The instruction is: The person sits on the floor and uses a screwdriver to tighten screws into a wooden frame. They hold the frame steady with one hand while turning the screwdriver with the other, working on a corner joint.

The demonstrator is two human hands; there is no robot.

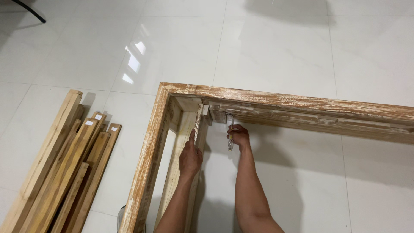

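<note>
Reaching forward, your left hand [190, 157] wraps the pale inner rail [184, 142] near its top end; that rail looks stiff and light, best held along its edges. Your right hand [239, 136] is clamped on a clear-handled screwdriver [230, 137], wrist bent, tip up under the whitewashed wooden frame [267, 100] corner. Frame likely heavy, rigid. Loose planks [64, 168] lie on the tiled floor [258, 47] at left.

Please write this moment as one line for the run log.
left hand: grips slat | right hand: holds screwdriver | frame: on floor
</note>
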